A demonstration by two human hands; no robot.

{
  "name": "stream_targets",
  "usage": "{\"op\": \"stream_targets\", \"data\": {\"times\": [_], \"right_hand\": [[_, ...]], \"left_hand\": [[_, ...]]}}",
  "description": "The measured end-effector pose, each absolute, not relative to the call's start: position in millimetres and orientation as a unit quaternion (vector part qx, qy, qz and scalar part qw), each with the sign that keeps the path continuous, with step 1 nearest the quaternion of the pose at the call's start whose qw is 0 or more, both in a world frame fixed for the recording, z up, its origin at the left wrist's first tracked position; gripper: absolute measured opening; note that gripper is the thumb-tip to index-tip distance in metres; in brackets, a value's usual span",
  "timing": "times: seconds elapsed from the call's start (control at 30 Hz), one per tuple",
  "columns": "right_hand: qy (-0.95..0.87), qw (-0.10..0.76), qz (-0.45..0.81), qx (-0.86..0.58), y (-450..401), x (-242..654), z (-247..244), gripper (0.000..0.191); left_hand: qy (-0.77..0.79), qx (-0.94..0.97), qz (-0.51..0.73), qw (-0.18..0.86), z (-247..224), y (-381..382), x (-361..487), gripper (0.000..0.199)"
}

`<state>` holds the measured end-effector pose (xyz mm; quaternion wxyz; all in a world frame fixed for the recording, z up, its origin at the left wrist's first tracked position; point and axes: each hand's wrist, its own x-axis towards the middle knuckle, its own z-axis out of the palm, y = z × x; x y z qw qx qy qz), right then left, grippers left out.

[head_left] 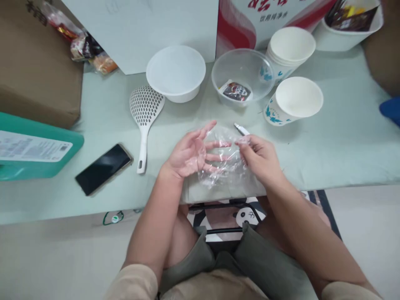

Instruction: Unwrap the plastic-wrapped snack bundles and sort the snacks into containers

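Near the table's front edge a clear crinkled plastic film (215, 175) stretches between my hands. My left hand (200, 154) is palm up with its fingers spread, and the film lies over or around the fingers. My right hand (258, 154) pinches the film's right side between thumb and fingers. Just beyond the right hand lies a small white-and-silver tool (241, 129), partly hidden. Behind the hands are a white bowl (179, 71) and a clear bowl (225, 71) with a dark packet (236, 91) inside.
A slotted spoon (143, 121), a phone (104, 168) and a green container (34, 146) are at the left. Paper cups (298, 98) stand at the right. Boxes (156, 29) line the back, with a white tub (343, 39) of packets at the back right.
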<state>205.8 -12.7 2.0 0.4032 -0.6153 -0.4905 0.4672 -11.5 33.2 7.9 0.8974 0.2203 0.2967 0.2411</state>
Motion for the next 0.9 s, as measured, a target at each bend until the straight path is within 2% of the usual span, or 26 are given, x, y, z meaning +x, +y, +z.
{"op": "stream_targets", "data": {"times": [0.1, 0.3, 0.53, 0.67, 0.77, 0.83, 0.9], "right_hand": [[-0.453, 0.449, 0.425, -0.642, -10.3, 214.0, -2.7, 0.037], [-0.458, 0.455, 0.402, -0.649, -12.6, 221.7, -5.0, 0.045], [-0.458, 0.443, 0.394, -0.662, -21.3, 228.9, -9.1, 0.041], [-0.41, 0.463, 0.443, -0.649, -21.2, 227.5, -11.3, 0.038], [-0.341, 0.5, 0.48, -0.635, -19.3, 222.7, -9.5, 0.035], [-0.307, 0.521, 0.49, -0.628, -17.8, 219.3, -7.0, 0.035], [-0.28, 0.54, 0.494, -0.621, -16.5, 216.1, -4.2, 0.032]], "left_hand": [[0.342, 0.255, 0.249, 0.869, 4.2, 27.8, -16.8, 0.069], [0.463, 0.353, 0.288, 0.761, 4.0, 20.2, -4.5, 0.021], [0.52, 0.343, 0.445, 0.643, 3.9, 31.2, -8.9, 0.023], [0.502, 0.289, 0.512, 0.635, 9.7, 36.2, -9.1, 0.02], [0.439, 0.195, 0.53, 0.699, 10.3, 24.8, -0.6, 0.033], [0.42, 0.201, 0.477, 0.745, 6.7, 11.3, 5.5, 0.042], [0.423, 0.262, 0.403, 0.768, 2.2, -1.6, 9.0, 0.061]]}}
